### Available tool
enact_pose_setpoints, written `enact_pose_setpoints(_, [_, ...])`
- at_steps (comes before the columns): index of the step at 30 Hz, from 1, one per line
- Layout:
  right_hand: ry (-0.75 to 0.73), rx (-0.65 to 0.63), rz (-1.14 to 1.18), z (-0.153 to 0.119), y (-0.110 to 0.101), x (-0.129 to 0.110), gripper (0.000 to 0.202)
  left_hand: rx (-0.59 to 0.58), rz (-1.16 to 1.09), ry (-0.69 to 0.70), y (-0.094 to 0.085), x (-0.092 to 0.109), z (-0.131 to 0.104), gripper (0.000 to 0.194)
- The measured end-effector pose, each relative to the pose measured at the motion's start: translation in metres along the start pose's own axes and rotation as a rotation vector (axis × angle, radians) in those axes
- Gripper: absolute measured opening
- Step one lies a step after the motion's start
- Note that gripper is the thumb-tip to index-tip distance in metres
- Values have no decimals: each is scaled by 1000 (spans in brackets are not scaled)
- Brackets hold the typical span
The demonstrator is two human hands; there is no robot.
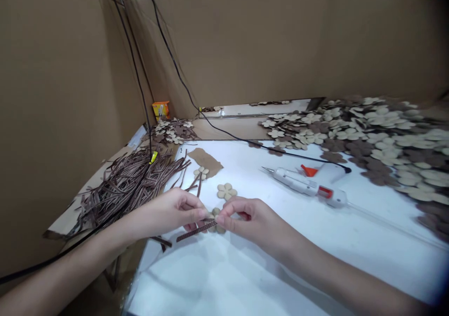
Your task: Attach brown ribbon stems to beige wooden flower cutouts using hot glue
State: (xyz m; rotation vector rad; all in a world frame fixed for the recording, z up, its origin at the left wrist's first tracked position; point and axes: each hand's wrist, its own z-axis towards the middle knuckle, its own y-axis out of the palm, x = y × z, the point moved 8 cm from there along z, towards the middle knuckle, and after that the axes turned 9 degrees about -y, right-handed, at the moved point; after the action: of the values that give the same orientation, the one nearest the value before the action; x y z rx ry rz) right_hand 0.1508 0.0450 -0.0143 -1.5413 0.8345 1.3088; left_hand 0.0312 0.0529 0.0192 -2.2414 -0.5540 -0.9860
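Over the white board, my left hand [182, 210] pinches a thin dark brown ribbon with light stitch-like marks [196, 231] between thumb and fingers. The fingertips of my right hand [247, 217] are closed on the same ribbon, close to its folded part. Right under the fingertips is a beige fabric flower [219, 228], partly covered by the ribbon and fingers; whether the two touch I cannot tell. Another beige flower [227, 191] lies flat just beyond my right hand. Farther back, a third beige flower [201, 172] rests beside a brown paper scrap [209, 161].
A heap of cut ribbons [129, 185] lies on the left. Beige and brown flowers [379, 133] are piled at the back right. A white pen-like tool with a metal tip [298, 181] lies near an orange piece [309, 170]. A black cable [178, 72] crosses the back; cardboard walls [263, 40] stand around.
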Motion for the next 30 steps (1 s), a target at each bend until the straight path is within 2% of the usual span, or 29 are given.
enact_pose_setpoints(3, [-13, -2, -2, 0, -1, 0, 21, 4, -12, 35, -2, 4, 3, 25])
enact_pose_setpoints(7, [-22, 19, -44, 0, -4, -3, 20, 1, -72, 14, 2, -2, 10, 24])
enact_pose_setpoints(15, [-117, 70, -167, 0, -9, -11, 18, 144, -155, 69, 3, -6, 6, 15])
enact_pose_setpoints(21, [-154, 76, -135, -3, -6, -12, 18, 209, -72, 31, 3, -7, 5, 15])
enact_pose_setpoints(25, [-128, 95, -94, -4, -5, -10, 17, 208, -131, 106, 7, -5, 3, 15])
enact_pose_setpoints(30, [-172, 156, -115, -5, -8, -16, 19, 192, -237, 187, 13, -11, 7, 21])
